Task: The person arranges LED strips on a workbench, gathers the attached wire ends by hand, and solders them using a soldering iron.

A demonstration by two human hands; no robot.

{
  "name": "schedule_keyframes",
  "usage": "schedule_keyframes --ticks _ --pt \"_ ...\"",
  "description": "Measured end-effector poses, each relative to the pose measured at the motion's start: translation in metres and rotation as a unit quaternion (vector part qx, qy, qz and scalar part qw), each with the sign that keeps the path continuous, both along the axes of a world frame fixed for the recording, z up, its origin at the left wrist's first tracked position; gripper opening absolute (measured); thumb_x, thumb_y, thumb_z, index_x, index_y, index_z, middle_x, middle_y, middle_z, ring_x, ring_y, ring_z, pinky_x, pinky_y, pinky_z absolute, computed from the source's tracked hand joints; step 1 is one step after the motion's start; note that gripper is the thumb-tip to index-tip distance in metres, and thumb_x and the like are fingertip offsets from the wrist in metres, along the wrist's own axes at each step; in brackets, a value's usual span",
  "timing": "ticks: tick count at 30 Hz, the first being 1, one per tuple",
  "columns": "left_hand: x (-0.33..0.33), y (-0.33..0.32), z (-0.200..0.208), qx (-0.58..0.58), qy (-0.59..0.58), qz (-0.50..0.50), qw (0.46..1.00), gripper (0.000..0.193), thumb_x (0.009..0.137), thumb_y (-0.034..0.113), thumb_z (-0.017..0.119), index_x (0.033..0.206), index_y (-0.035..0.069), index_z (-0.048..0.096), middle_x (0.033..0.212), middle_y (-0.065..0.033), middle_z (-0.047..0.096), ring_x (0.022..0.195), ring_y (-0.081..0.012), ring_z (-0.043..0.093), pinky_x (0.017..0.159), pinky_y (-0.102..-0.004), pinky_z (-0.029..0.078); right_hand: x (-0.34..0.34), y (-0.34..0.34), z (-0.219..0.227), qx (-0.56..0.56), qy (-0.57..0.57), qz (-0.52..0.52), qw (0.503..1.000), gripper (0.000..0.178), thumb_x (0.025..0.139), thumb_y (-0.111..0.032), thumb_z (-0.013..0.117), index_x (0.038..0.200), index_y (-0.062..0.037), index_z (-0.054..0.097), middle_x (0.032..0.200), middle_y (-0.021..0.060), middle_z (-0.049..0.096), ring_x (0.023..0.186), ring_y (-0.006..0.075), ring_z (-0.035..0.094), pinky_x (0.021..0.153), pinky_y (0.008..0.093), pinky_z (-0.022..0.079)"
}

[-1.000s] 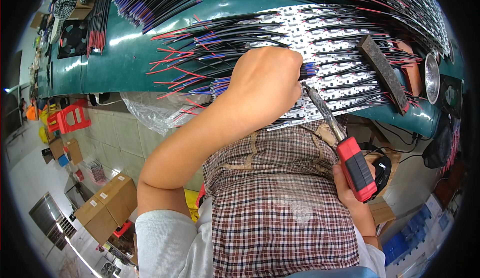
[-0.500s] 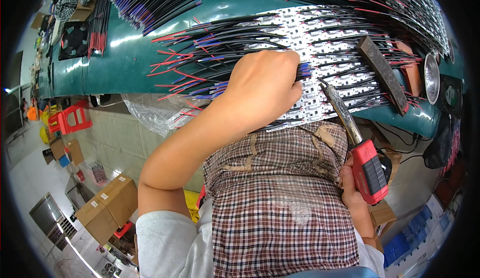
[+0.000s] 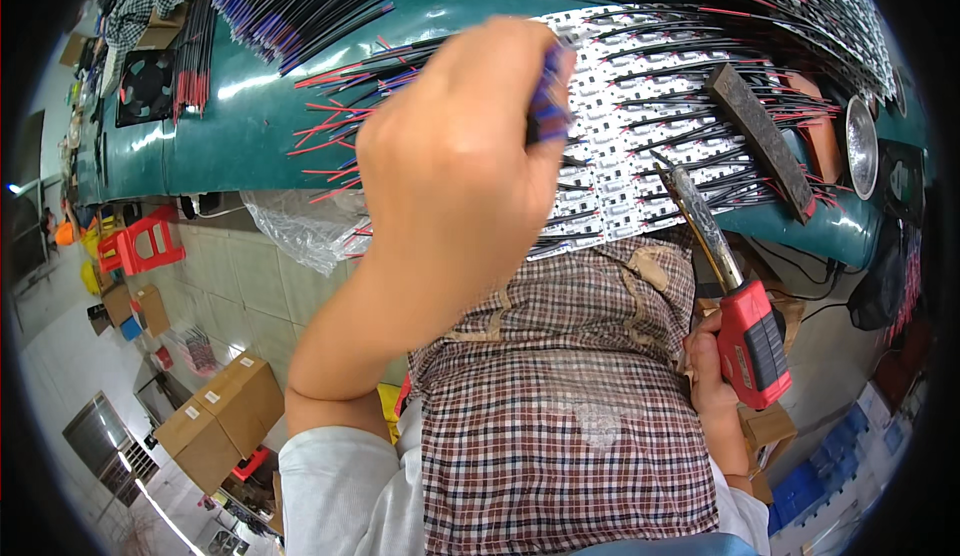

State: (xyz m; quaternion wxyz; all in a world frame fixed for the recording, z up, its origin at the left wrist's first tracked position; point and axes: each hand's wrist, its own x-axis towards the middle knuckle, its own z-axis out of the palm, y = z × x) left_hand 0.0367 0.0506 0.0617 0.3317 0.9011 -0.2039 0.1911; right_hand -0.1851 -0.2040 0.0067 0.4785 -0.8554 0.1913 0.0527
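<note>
My left hand (image 3: 460, 136), raised and closed, grips a bundle of wires (image 3: 549, 101) whose blue-purple ends poke out past the fingers. Beneath it lies a white circuit board panel (image 3: 600, 171), with rows of black wires with red ends along both sides. My right hand (image 3: 708, 371) is wrapped round the red and black handle of a soldering iron (image 3: 750, 341), held low at the bench's front edge. The iron's tip points up and left, near the right part of the panel. Fingers on the far side of the handle are hidden.
A dark metal bar (image 3: 762, 141) lies across the right-hand wires, beside a round metal dish (image 3: 861, 146). More black wires (image 3: 300, 1) are heaped at the back left of the green bench (image 3: 260, 146). A small black fan (image 3: 147, 86) stands far left.
My left hand has lifted off the panel and drawn back to the left with the wire bundle. The soldering iron has shifted slightly right and down.
</note>
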Motion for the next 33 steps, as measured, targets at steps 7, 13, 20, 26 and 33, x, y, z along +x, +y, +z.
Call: schedule_keyframes --ticks 7,13,20,26,33 --pt "-0.036 -0.010 -0.028 0.034 0.271 -0.057 0.960 0.012 0.084 0.010 0.071 0.091 0.005 0.064 0.069 -0.0126 0.063 0.057 -0.0294 0.063 0.053 -0.0378 0.047 -0.001 -0.003 0.003 -0.013 -0.046 0.104 0.993 0.024 0.075 -0.004 0.075 0.098 -0.0011 0.068 0.088 0.0138 0.067 0.076 0.0322 0.067 0.069 0.0362 0.054" --pt "-0.040 -0.014 -0.047 0.080 0.209 -0.046 0.974 0.014 0.083 0.015 0.072 0.083 0.003 0.065 0.064 -0.0145 0.062 0.056 -0.0318 0.062 0.052 -0.0407 0.047 0.024 0.007 0.010 -0.074 -0.125 0.175 0.974 0.026 0.072 -0.004 0.076 0.097 0.0008 0.068 0.093 0.0178 0.067 0.076 0.0332 0.068 0.068 0.0365 0.055" --pt "-0.040 -0.016 -0.049 0.073 0.197 -0.049 0.976 0.015 0.082 0.015 0.072 0.081 0.002 0.065 0.067 -0.0150 0.064 0.059 -0.0326 0.064 0.055 -0.0411 0.049 0.031 0.014 0.013 -0.092 -0.140 0.195 0.966 0.025 0.070 -0.001 0.075 0.094 0.0011 0.068 0.085 0.0150 0.065 0.070 0.0317 0.066 0.064 0.0364 0.054" --pt "-0.040 -0.016 -0.048 0.071 0.207 -0.062 0.974 0.014 0.080 0.012 0.072 0.080 0.001 0.064 0.068 -0.0153 0.063 0.062 -0.0331 0.064 0.057 -0.0418 0.050 0.037 0.017 0.014 -0.103 -0.168 0.203 0.959 0.025 0.070 0.001 0.075 0.094 0.0014 0.068 0.085 0.0149 0.065 0.070 0.0307 0.067 0.064 0.0356 0.054" --pt "-0.038 -0.017 -0.049 0.077 0.198 -0.079 0.974 0.014 0.075 0.008 0.072 0.075 0.001 0.059 0.067 -0.0149 0.061 0.064 -0.0336 0.064 0.058 -0.0434 0.050 0.038 0.018 0.016 -0.086 -0.153 0.213 0.961 0.025 0.071 0.000 0.075 0.095 0.0025 0.067 0.085 0.0147 0.066 0.069 0.0292 0.067 0.062 0.0339 0.052"
